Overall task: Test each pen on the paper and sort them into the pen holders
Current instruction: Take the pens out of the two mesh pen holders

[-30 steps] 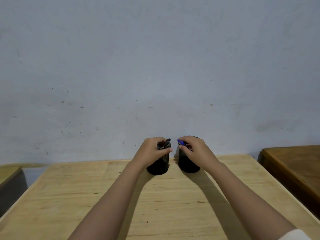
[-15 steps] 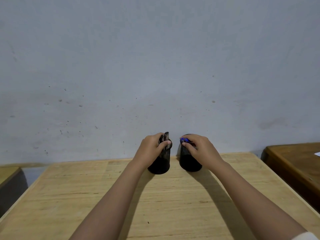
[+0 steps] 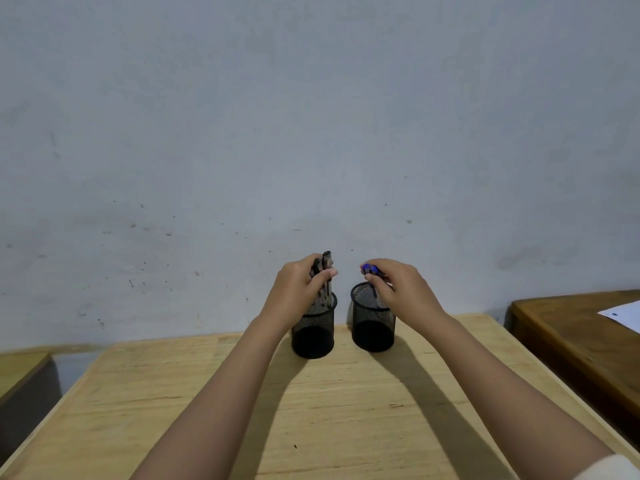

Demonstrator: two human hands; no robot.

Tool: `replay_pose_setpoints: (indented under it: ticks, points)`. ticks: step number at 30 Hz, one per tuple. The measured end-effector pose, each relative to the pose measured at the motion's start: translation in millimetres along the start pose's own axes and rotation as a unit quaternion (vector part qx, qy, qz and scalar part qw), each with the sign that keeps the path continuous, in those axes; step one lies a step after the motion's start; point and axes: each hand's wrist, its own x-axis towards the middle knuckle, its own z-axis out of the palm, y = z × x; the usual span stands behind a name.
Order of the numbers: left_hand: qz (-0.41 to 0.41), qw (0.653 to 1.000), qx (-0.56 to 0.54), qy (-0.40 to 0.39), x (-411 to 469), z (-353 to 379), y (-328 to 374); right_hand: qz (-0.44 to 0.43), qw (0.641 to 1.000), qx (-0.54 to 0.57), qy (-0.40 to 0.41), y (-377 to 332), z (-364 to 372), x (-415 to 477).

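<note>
At the far edge of the counter (image 3: 242, 403), both hands are up over the two pen holders. Left hand (image 3: 294, 292) is curled around a bunch of dark pens (image 3: 323, 277), thumb pressed across them, their lower ends sitting down inside the left pen holder (image 3: 313, 332). Right hand (image 3: 398, 289) is pinching blue-capped pens (image 3: 371, 270) between thumb and fingertips, barrels dipping into the right pen holder (image 3: 373, 327). Can't tell how many pens are in either bunch, it's too small.

Both holders are black wire-mesh cylinders with a solid-looking darker band at the bottom, standing upright, near each other but not touching, left one at roughly 11 o'clock from centre and the right at 1 o'clock. Counter is pale wood with long grain lines and some small dark nicks. Behind it is a scuffed grey wall (image 3: 311, 133). Over at 3 o'clock there's a darker brown table (image 3: 571, 341) with a sheet of white paper (image 3: 623, 315) on it, well apart from the holders.
</note>
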Motion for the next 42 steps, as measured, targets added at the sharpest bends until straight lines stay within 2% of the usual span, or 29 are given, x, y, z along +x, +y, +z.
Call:
replay_pose_setpoints:
  ticks: [4,7,10,12,16,21,25,28,36,42]
  points:
    - [0.046,0.999,0.011,0.003,-9,-22,32,-0.041,0.999,-0.004,0.020,-28,-29,-11]
    - [0.075,0.996,0.044,-0.011,-26,-37,54,-0.094,0.993,-0.063,0.022,-47,-47,-32]
    - [0.103,0.987,0.109,-0.058,-48,-45,64,-0.167,0.979,-0.119,-0.001,-52,-53,-59]
    - [0.105,0.971,0.185,-0.109,-64,-43,61,-0.184,0.972,-0.140,-0.036,-46,-47,-77]
    - [0.083,0.936,0.276,-0.203,-90,-27,37,-0.142,0.969,-0.157,-0.130,-23,-21,-108]
    - [0.057,0.927,0.254,-0.269,-100,-5,3,-0.084,0.962,-0.151,-0.211,-1,-2,-122]
    - [0.048,0.932,0.216,-0.286,-97,15,-12,-0.025,0.972,-0.115,-0.205,16,9,-120]
    - [0.032,0.927,0.230,-0.294,-96,29,-27,0.010,0.973,-0.104,-0.204,26,16,-118]
    - [0.021,0.943,0.207,-0.260,-104,42,-47,0.019,0.971,-0.101,-0.218,43,26,-113]
    - [0.014,0.928,0.237,-0.287,-108,40,-49,0.043,0.960,-0.138,-0.238,47,26,-116]
